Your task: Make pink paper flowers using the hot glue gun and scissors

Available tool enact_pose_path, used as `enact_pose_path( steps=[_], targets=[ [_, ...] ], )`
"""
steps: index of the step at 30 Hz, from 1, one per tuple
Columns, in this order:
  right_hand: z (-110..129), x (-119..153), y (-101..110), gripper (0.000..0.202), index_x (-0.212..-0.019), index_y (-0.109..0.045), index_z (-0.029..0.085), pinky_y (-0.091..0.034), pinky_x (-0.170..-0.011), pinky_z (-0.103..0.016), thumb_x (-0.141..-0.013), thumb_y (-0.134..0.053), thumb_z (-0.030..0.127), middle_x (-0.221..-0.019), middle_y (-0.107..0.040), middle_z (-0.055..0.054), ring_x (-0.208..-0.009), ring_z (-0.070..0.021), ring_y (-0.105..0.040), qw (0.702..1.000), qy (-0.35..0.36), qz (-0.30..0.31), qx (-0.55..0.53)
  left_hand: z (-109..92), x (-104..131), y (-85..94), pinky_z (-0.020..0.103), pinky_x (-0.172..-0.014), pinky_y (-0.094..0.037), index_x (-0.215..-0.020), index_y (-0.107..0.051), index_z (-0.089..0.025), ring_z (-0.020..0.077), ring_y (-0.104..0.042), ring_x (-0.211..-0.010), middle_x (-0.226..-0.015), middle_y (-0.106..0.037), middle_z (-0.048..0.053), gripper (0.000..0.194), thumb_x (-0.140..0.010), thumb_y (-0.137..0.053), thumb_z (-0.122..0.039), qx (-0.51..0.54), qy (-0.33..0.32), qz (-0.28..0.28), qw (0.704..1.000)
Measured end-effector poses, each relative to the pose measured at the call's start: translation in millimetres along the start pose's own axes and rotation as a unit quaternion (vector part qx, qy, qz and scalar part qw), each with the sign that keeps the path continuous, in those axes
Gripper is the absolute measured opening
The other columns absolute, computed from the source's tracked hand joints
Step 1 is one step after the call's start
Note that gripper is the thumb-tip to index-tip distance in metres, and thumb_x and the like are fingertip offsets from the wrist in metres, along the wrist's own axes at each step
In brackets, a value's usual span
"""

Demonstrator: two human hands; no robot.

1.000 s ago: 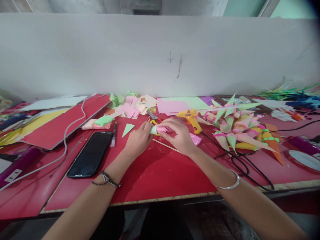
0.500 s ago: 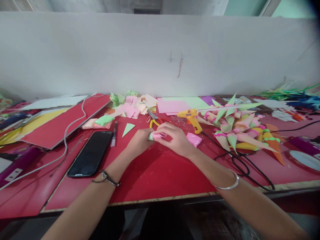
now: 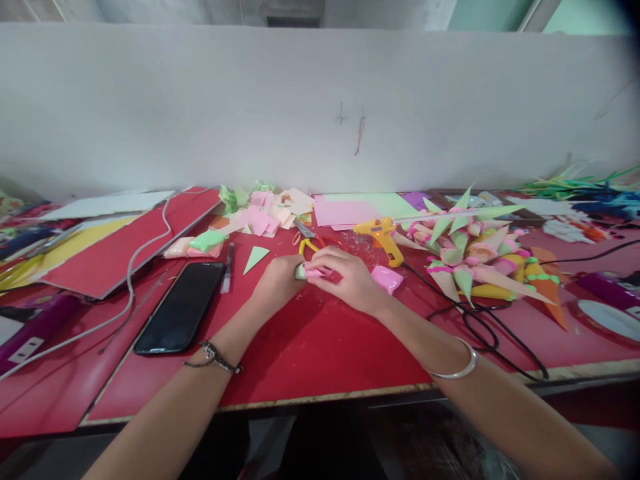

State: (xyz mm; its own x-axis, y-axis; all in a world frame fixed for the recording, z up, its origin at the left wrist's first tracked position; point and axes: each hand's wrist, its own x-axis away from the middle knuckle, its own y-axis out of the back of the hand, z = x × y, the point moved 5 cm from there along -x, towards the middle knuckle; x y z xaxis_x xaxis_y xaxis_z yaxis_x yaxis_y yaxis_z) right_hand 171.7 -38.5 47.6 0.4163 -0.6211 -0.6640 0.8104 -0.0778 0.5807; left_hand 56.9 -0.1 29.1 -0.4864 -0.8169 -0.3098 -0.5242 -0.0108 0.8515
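Our left hand and right hand meet over red table, both closed round small pink-and-green piece; fingers hide much of it. Scissors lie just beyond our hands. Pink packet sits near right hand, below yellow glue gun. Phone and pen lie left of our hands, green paper triangle nearer.

Left hand and right hand hold 1 pink-and-green piece.
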Motion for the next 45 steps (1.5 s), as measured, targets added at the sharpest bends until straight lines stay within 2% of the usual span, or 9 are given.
enact_pose_path(
  steps=[4,8,17,25,29,35,39,45],
  targets=[
    [2.8,0.1,-1.3,0.012,-0.088,-0.057,0.02,-0.044,-0.079,-0.028,-0.081,-0.048,0.023,-0.09,-0.058,-0.004,-0.087,-0.0128,-0.054,1.0,0.012,0.006,0.014,1.0,0.8,1.3,0.02,-0.05,-0.029,-0.065,-0.054,-0.014,0.0119,-0.05,-0.055,-0.059,-0.056,0.001,0.004,-0.067,-0.05,-0.015,-0.018,0.018,-0.013,1.0],
    [5.6,0.6,-2.4,0.012,-0.089,-0.057,0.019,-0.044,-0.079,-0.027,-0.082,-0.047,0.022,-0.09,-0.058,-0.005,-0.087,-0.0122,-0.053,0.999,0.026,0.007,0.016,3.5,2.6,-1.1,0.02,-0.051,-0.03,-0.067,-0.056,-0.014,0.0121,-0.052,-0.056,-0.058,-0.057,0.002,0.008,-0.067,-0.047,-0.015,-0.015,0.047,0.003,0.999],
    [-2.7,-0.8,-0.7,0.013,-0.088,-0.059,0.018,-0.045,-0.077,-0.028,-0.078,-0.053,0.023,-0.09,-0.059,-0.005,-0.085,-0.0136,-0.056,0.999,-0.034,-0.012,-0.025,3.6,3.9,3.5,0.023,-0.05,-0.029,-0.071,-0.055,-0.017,0.0175,-0.056,-0.06,-0.063,-0.06,0.005,0.011,-0.071,-0.047,-0.025,-0.113,0.055,0.01,0.992],
    [-2.2,-0.4,0.2,0.013,-0.088,-0.059,0.019,-0.044,-0.077,-0.028,-0.077,-0.054,0.025,-0.091,-0.059,-0.005,-0.085,-0.0137,-0.056,0.999,-0.041,-0.018,-0.03,-2.2,4.6,5.8,0.024,-0.049,-0.029,-0.076,-0.053,-0.016,0.0183,-0.057,-0.062,-0.068,-0.061,0.006,0.01,-0.073,-0.046,-0.022,-0.151,0.052,0.025,0.987],
    [-1.2,-0.1,-0.3,0.012,-0.086,-0.058,0.02,-0.044,-0.075,-0.028,-0.08,-0.049,0.027,-0.088,-0.058,-0.004,-0.082,-0.0133,-0.055,0.998,-0.05,-0.022,-0.024,-3.6,3.5,3.5,0.023,-0.05,-0.031,-0.078,-0.054,-0.015,0.0182,-0.057,-0.063,-0.069,-0.061,0.007,0.013,-0.075,-0.045,-0.024,-0.13,0.043,0.027,0.99],
    [-2.1,1.3,2.2,0.019,-0.094,-0.051,0.019,-0.043,-0.071,-0.027,-0.079,-0.05,0.031,-0.089,-0.056,-0.005,-0.082,-0.0146,-0.053,0.996,-0.069,-0.06,0.021,-2.5,2.3,0.4,0.022,-0.056,-0.036,-0.083,-0.054,-0.016,0.0166,-0.058,-0.067,-0.073,-0.062,0.005,0.013,-0.074,-0.048,-0.023,-0.075,0.039,0.015,0.996],
    [-4.8,2.9,1.8,0.021,-0.093,-0.05,0.019,-0.042,-0.067,-0.025,-0.082,-0.044,0.036,-0.086,-0.059,-0.005,-0.079,-0.0151,-0.056,0.993,-0.085,-0.024,0.073,-3.2,3.4,2.8,0.023,-0.054,-0.035,-0.079,-0.052,-0.016,0.0172,-0.057,-0.065,-0.072,-0.061,0.005,0.011,-0.075,-0.047,-0.024,-0.1,0.033,-0.007,0.994],
    [-7.7,3.6,-1.8,0.025,-0.096,-0.049,0.019,-0.041,-0.06,-0.024,-0.086,-0.034,0.037,-0.087,-0.063,-0.005,-0.077,-0.0169,-0.06,0.986,-0.108,0.033,0.125,-5.1,3.9,3.4,0.023,-0.056,-0.037,-0.082,-0.051,-0.016,0.0181,-0.058,-0.069,-0.075,-0.061,0.006,0.01,-0.075,-0.046,-0.021,-0.139,0.041,0.013,0.989]
  ],
)
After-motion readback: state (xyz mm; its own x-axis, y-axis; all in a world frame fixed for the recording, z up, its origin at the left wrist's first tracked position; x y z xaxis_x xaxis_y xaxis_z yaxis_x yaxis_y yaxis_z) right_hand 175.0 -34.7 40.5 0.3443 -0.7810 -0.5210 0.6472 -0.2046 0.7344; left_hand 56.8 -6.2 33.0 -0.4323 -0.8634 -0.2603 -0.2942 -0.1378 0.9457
